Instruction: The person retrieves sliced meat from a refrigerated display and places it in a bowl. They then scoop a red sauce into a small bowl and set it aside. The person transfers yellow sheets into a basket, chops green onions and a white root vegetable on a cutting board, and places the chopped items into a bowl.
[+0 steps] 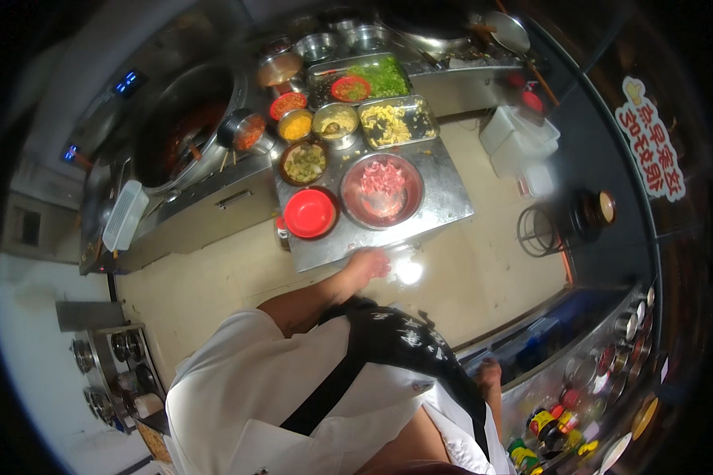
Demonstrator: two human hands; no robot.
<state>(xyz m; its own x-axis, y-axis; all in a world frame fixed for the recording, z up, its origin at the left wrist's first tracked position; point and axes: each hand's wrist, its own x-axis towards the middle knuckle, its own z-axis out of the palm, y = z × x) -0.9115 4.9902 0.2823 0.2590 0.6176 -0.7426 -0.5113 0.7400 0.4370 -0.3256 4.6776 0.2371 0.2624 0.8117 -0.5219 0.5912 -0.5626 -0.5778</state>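
Note:
My left hand [367,266] hangs in front of the near edge of a steel table [444,207], its fingers loosely stretched out and slightly blurred, with nothing seen in it. Closest to it on the table are an empty red bowl [310,213] and a steel basin [352,214] holding pieces of raw pink meat [382,179]. My right hand [489,374] is low at my right side, beside the steel counter with the dark blue recess [523,356]. Its fingers are too small and partly hidden to read. Over my white jacket I wear a black apron [396,340].
Behind the basin stand bowls of chopped food and two trays, one with yellow pieces [387,123], one with chopped greens [384,77]. A large wok [186,131] sits at left. White plastic bins [519,141] and a wire stand [537,232] are at right; bottles [543,423] stand lower right.

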